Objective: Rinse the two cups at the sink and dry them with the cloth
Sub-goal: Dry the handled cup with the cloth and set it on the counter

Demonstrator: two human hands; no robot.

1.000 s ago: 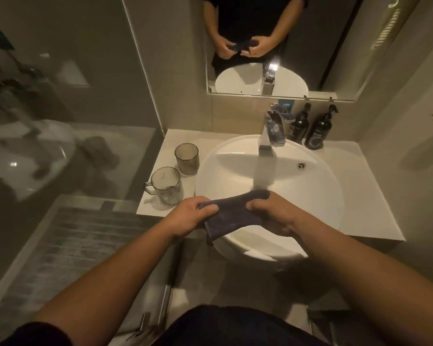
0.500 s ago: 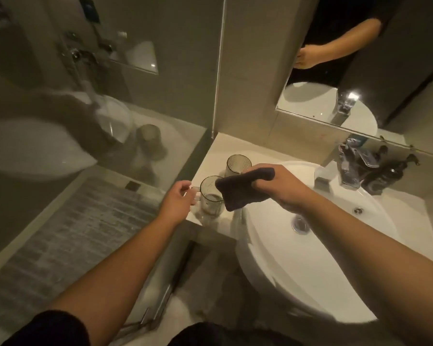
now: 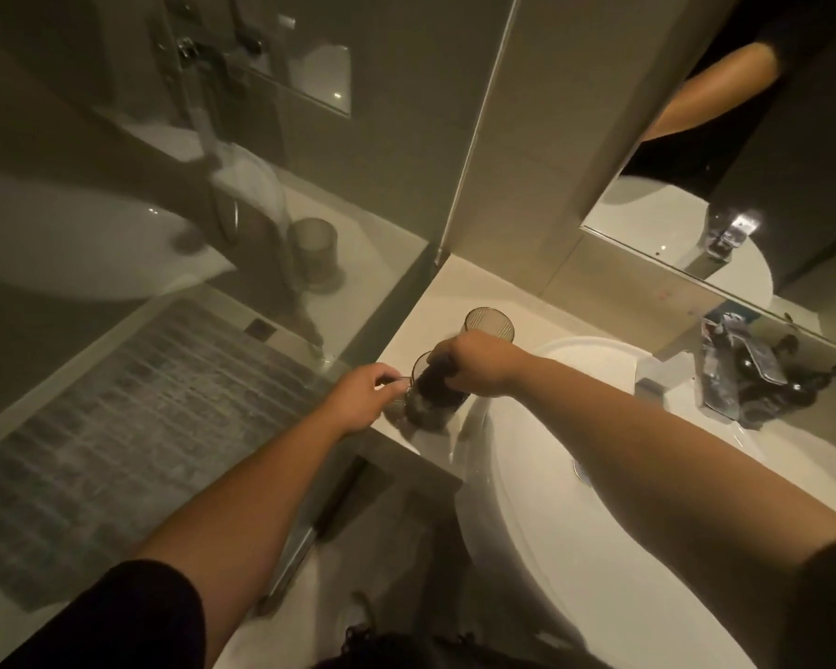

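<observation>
I look down at a bathroom counter [image 3: 459, 292] with a round white sink [image 3: 541, 548] set into it. Two clear cups stand on the counter, just left of the sink. My left hand [image 3: 358, 403] pinches the thin handle of the near cup [image 3: 428, 403], its grip closed on that handle. My right hand [image 3: 474, 364] is above the same cup, its grip clamped on a dark cloth [image 3: 435, 386] that is pushed down inside the cup. The cup stands upright on the counter, close to the front edge. The far cup [image 3: 489, 323] stands just behind my right hand, upright and with nothing in it that I can see. At the back of the sink is a chrome tap [image 3: 725, 379], blurred, with dark bottles [image 3: 792, 383] beside it. A mirror [image 3: 725, 195] on the wall above reflects the sink and a bare arm. To the left, a glass panel [image 3: 213, 210] reflects the counter and one cup. A grey mat [image 3: 117, 427] lies on the floor below.
</observation>
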